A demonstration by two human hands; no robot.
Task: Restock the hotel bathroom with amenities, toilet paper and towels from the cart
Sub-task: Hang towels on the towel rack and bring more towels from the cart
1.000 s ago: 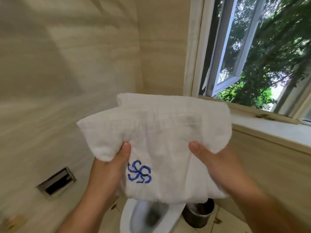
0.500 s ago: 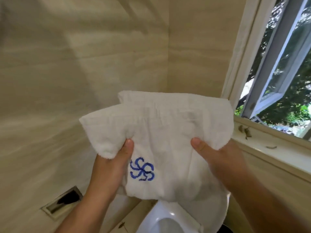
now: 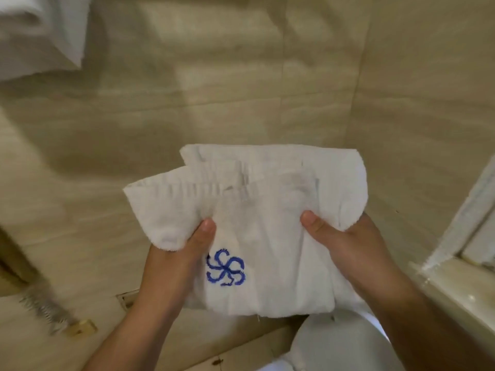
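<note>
A folded white towel (image 3: 257,210) with a blue embroidered swirl logo hangs in front of me, held up before the beige tiled wall. My left hand (image 3: 176,261) grips its lower left edge, thumb on the front. My right hand (image 3: 345,247) grips the right edge the same way, thumb pressed onto the cloth. The fingers of both hands are hidden behind the towel. More white towels (image 3: 40,33) hang at the top left corner.
The white toilet (image 3: 334,344) sits below the towel at the bottom right. A window sill (image 3: 455,285) and frame run along the right edge. A coiled metal hose (image 3: 45,309) with a brass fitting lies against the wall at lower left.
The view has swung left: the window has slid almost out of frame and hanging towels have come in at top left. Both hands keep the same hold on the towel.
</note>
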